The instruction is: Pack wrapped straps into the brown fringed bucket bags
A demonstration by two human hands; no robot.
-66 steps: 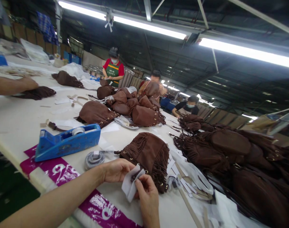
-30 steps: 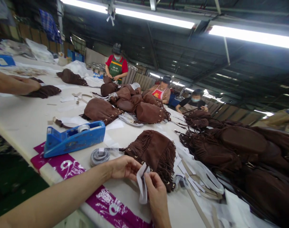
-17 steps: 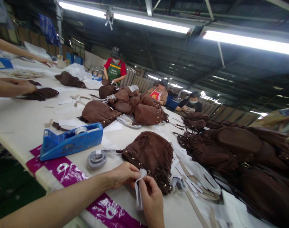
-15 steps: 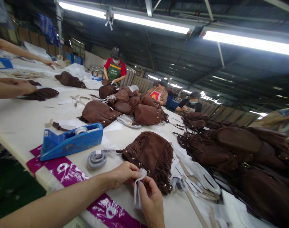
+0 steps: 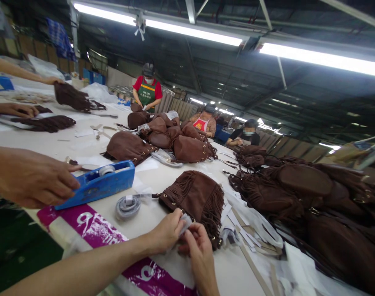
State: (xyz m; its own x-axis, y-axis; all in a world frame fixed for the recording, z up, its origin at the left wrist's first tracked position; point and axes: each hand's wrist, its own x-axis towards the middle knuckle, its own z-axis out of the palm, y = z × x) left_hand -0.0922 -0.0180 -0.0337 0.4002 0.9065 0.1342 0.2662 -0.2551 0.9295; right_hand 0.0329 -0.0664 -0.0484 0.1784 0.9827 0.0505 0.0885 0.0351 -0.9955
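Observation:
Both my hands pinch a small white paper piece (image 5: 185, 222) at the near edge of a brown fringed suede bag (image 5: 196, 196). The bag lies flat on the white table (image 5: 30, 142). My left hand (image 5: 166, 232) comes in from the lower left, its fingers closed on the paper. My right hand (image 5: 199, 251) meets it from below, thumb and fingers pressed on the same piece. Most of the paper is hidden between the fingers.
Another person's hand (image 5: 33, 176) reaches onto the blue tape dispenser (image 5: 99, 184) at left. A grey coiled strap (image 5: 127, 205) lies beside the bag. Piles of brown bags (image 5: 175, 142) (image 5: 311, 193) and white paper strips (image 5: 252, 230) fill the table. Other people work along the far side.
The white paper hung loose between my hands; now it is bunched small at the bag's edge. Another person's hand has come in onto the tape dispenser. A far hand has lifted a brown bag.

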